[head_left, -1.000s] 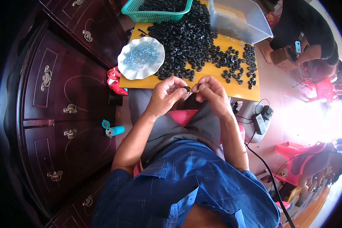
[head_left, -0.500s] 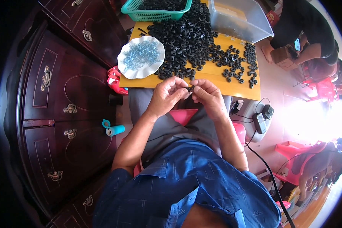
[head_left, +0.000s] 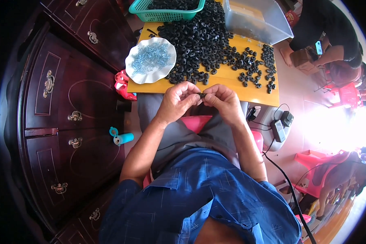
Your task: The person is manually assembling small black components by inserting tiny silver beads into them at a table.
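Over my lap, just off the front edge of the yellow table (head_left: 158, 88), my left hand (head_left: 178, 101) and my right hand (head_left: 223, 103) meet fingertip to fingertip. Both pinch one small black part (head_left: 201, 95), mostly covered by the fingers. Beyond the hands spreads a heap of small black ring-shaped parts (head_left: 195, 44), with looser ones (head_left: 248, 65) scattered to the right. A white scalloped plate (head_left: 131, 75) at the left holds many tiny clear bluish pieces (head_left: 151, 57).
A green basket (head_left: 162, 16) with black parts and a clear plastic bin (head_left: 268, 34) stand at the table's back. Dark wooden cabinets (head_left: 77, 105) line the left. A turquoise bottle (head_left: 126, 139) is below left. Another person (head_left: 333, 36) holding a phone is at the far right.
My right fingertips have closed in toward the left ones, covering more of the black part. Elsewhere, things look the same.
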Demonstrator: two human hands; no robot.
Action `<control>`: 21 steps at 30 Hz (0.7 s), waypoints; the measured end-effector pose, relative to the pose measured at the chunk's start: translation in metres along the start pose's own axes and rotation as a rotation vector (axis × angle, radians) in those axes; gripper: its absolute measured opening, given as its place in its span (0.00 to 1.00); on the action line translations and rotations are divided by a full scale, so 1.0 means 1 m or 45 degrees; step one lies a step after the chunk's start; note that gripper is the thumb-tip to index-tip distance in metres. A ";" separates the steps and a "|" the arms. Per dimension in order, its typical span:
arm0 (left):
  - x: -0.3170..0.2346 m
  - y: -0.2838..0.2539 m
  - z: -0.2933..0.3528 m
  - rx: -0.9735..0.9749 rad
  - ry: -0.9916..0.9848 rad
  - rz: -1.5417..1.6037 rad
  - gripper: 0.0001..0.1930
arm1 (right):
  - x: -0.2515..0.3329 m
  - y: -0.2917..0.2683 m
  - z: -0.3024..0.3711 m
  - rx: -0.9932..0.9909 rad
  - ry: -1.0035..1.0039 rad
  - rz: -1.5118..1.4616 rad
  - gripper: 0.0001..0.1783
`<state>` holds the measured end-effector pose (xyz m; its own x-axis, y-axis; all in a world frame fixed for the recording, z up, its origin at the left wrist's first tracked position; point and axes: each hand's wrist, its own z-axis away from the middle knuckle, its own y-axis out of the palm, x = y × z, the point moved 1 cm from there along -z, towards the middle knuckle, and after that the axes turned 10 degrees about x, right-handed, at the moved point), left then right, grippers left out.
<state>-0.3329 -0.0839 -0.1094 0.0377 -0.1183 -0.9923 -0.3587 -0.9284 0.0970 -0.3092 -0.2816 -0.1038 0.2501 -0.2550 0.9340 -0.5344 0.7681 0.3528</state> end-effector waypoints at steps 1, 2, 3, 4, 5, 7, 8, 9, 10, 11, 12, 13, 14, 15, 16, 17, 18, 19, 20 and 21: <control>0.000 0.000 0.000 0.000 -0.001 0.001 0.05 | 0.001 -0.002 0.000 0.016 0.012 0.065 0.08; 0.001 0.000 0.000 0.010 0.003 -0.006 0.04 | 0.001 -0.003 -0.001 0.033 0.024 0.131 0.07; 0.002 0.000 0.000 0.020 0.006 -0.012 0.04 | 0.003 -0.003 -0.002 0.033 0.025 0.131 0.07; 0.004 0.000 0.000 0.018 0.005 -0.011 0.04 | 0.006 -0.002 -0.002 0.007 0.046 0.326 0.06; 0.007 0.001 0.000 -0.010 0.008 0.032 0.04 | 0.009 -0.001 -0.002 -0.017 0.067 0.522 0.05; 0.012 0.002 0.000 -0.037 0.012 0.075 0.03 | 0.016 0.009 -0.003 -0.076 0.032 0.763 0.04; 0.013 0.002 0.000 -0.061 -0.022 -0.040 0.04 | 0.018 0.014 -0.004 -0.135 -0.005 1.005 0.04; 0.014 0.002 0.001 -0.085 -0.057 -0.154 0.06 | 0.017 0.015 -0.005 -0.135 -0.005 1.006 0.04; 0.014 0.003 0.000 -0.085 -0.057 -0.154 0.06 | 0.015 0.016 -0.006 -0.153 -0.037 1.016 0.04; 0.012 0.004 0.000 -0.108 -0.033 -0.206 0.05 | 0.014 0.016 -0.006 -0.171 -0.070 1.027 0.04; 0.010 0.005 0.000 -0.130 -0.010 -0.259 0.05 | 0.010 0.014 -0.006 -0.171 -0.070 1.028 0.04; 0.007 0.007 0.000 -0.130 -0.009 -0.258 0.05 | 0.007 0.012 -0.006 -0.180 -0.082 1.034 0.03; 0.004 0.009 0.000 -0.152 0.018 -0.345 0.03 | 0.005 0.010 -0.006 -0.189 -0.094 1.040 0.03; 0.002 0.010 0.000 -0.174 0.045 -0.432 0.02 | 0.004 0.008 -0.004 -0.189 -0.094 1.041 0.03; 0.002 0.010 0.001 -0.175 0.046 -0.432 0.02 | 0.004 0.007 -0.003 -0.147 -0.016 0.932 0.03; 0.002 0.009 0.002 -0.151 0.038 -0.506 0.03 | 0.003 0.006 -0.002 -0.106 0.060 0.822 0.04; 0.003 0.008 0.003 -0.127 0.030 -0.579 0.03 | 0.001 0.004 -0.002 -0.106 0.059 0.823 0.04; 0.004 0.007 0.003 -0.124 0.032 -0.578 0.03 | -0.004 0.000 -0.002 -0.067 0.080 0.714 0.04; 0.006 0.007 0.003 -0.117 0.061 -0.630 0.03 | -0.009 -0.003 -0.002 -0.028 0.099 0.606 0.05; 0.007 0.007 0.003 -0.109 0.089 -0.681 0.03 | -0.014 -0.005 -0.001 -0.032 0.098 0.608 0.05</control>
<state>-0.3376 -0.0905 -0.1155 0.2573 0.3575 -0.8978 -0.1952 -0.8907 -0.4106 -0.3093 -0.2811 -0.1186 0.0407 0.1730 0.9841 -0.5847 0.8027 -0.1170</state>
